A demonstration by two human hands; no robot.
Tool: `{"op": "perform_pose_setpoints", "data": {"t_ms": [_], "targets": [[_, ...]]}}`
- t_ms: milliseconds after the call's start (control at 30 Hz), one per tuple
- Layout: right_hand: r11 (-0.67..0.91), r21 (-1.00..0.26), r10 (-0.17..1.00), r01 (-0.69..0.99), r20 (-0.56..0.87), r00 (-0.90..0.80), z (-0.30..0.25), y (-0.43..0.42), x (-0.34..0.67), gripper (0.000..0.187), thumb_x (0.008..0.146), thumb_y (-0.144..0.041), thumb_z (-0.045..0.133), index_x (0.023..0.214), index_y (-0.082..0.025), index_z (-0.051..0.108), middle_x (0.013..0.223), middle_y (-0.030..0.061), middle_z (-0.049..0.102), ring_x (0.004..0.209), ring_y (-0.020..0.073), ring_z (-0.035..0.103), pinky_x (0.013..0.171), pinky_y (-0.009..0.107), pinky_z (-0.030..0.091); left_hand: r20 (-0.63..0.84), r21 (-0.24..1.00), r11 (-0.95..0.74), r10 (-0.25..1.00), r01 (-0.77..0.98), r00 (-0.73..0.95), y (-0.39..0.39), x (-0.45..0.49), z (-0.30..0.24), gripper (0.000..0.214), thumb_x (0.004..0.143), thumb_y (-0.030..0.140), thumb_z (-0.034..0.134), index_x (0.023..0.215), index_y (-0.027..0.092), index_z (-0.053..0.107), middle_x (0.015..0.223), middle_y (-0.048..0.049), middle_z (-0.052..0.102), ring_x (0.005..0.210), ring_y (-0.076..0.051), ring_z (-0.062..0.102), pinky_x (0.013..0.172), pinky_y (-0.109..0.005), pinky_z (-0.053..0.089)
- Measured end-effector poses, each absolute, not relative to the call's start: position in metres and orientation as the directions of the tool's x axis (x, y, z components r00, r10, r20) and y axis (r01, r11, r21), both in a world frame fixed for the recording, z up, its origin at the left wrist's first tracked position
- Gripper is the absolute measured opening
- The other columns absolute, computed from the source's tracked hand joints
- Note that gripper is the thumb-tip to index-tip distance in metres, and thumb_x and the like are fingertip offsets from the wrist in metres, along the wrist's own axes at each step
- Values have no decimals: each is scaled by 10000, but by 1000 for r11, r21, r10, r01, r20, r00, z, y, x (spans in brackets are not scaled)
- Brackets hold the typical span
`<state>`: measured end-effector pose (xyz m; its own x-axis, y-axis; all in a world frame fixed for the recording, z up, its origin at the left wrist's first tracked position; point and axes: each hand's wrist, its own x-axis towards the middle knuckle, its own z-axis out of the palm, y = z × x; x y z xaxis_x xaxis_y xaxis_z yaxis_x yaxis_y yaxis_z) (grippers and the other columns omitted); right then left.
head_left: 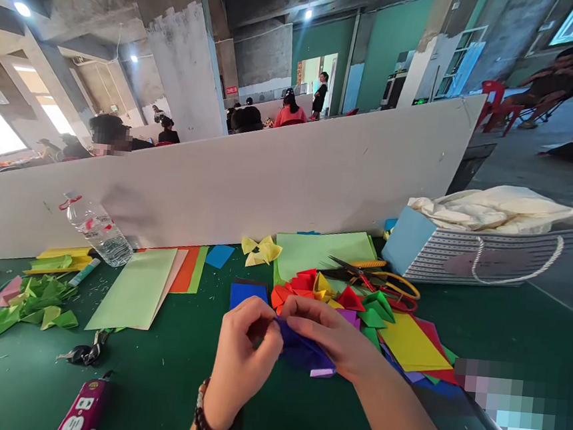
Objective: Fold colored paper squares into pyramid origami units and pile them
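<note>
Both hands meet over the green table at a piece of dark blue paper point(302, 351). My left hand point(247, 349), with a beaded bracelet point(211, 422) at the wrist, pinches the paper's left end. The fingers of my right hand point(326, 332) are closed on its upper side and hide part of it. A small light purple paper edge point(321, 373) shows under the blue piece. Just behind the hands lie folded red point(305, 281), yellow point(323, 287) and green paper pieces point(377, 310). Beside my left hand is a flat stack of blue paper point(248, 294).
Scissors point(393, 288) and yellow and red sheets point(418, 344) lie right. A striped paper bag point(493, 256) stands behind them. On the left are a water bottle point(99, 229), pale green sheets point(132, 288), green folded pieces point(40, 304), keys point(84, 352) and a purple box point(81, 411). A white partition point(269, 180) borders the table.
</note>
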<state>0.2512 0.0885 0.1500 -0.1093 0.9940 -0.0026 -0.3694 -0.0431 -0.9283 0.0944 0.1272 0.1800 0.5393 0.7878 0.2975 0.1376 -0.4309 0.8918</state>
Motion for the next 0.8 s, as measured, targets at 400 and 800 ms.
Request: {"op": "perform_pose_setpoints", "data": {"t_ms": [400, 800], "targets": [[2, -960, 974, -282, 66, -216, 157, 82, 257, 297, 775, -402, 732, 746, -179, 539, 685, 1, 679, 677, 117, 630, 620, 229, 446, 165, 942, -318, 713, 104, 682, 125, 92, 183, 137, 843, 183, 444, 711, 186, 483, 617, 13, 527, 567, -128, 547, 531, -221, 382], [76, -974, 973, -213, 118, -196, 160, 79, 255, 258, 800, -368, 718, 743, -188, 542, 687, -20, 659, 673, 101, 629, 623, 215, 472, 332, 792, -584, 659, 181, 675, 123, 88, 184, 192, 854, 143, 450, 668, 190, 455, 624, 7, 508, 587, -112, 447, 548, -226, 325]]}}
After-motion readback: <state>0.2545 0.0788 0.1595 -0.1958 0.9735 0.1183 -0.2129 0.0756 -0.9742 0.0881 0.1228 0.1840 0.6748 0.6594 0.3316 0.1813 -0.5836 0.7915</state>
